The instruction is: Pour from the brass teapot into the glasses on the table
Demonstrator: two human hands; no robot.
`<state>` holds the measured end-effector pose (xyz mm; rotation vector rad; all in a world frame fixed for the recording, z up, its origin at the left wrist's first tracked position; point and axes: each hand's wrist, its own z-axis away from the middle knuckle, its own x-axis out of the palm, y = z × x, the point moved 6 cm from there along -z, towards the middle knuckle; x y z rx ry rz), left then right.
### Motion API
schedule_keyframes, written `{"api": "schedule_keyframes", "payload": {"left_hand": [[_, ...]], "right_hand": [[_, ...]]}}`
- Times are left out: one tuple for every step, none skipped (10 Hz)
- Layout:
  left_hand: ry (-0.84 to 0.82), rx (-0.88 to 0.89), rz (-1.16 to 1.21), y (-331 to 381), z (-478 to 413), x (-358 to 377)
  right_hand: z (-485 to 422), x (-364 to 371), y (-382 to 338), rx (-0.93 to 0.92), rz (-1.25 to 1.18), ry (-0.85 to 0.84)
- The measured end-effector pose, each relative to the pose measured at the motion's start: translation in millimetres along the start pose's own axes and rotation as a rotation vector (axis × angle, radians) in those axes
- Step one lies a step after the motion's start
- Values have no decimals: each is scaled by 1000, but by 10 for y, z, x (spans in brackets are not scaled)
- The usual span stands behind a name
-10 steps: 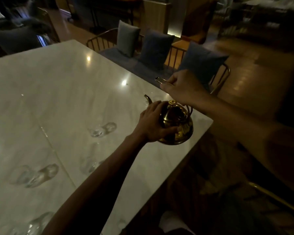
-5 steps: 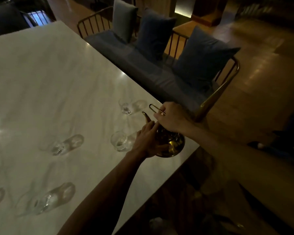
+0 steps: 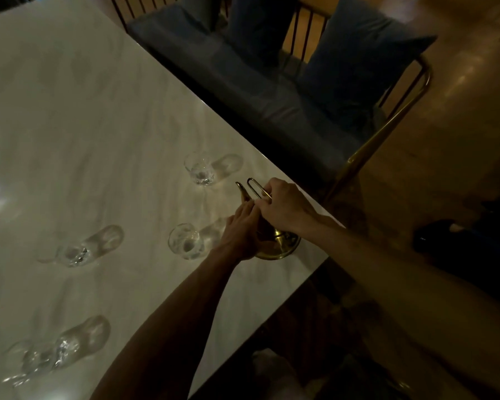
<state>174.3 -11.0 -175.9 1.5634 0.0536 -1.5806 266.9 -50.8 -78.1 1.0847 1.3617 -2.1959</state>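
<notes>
Brass teapot point(image 3: 277, 243) sits at the marble table's point(image 3: 98, 140) five-o'clock corner; right hand point(image 3: 286, 207) grips its handle, left hand point(image 3: 240, 235) cups its side, glasses point(image 3: 185, 241) toward nine o'clock.

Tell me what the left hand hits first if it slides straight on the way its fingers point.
Probably the teapot's spout: the left hand already lies against the teapot.

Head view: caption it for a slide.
Both hands, left hand and right hand, grip the teapot beside a glass.
</notes>
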Motion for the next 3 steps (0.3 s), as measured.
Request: {"api": "schedule_keyframes", "payload": {"left_hand": [[-20, 4, -16, 2, -8, 5], [-55, 8, -7, -86, 15, 3], [-74, -13, -55, -198, 89, -134]], "right_hand": [[12, 27, 21, 14, 11, -31], [30, 31, 17, 20, 16, -58], [72, -38, -35, 62, 81, -87]]}}
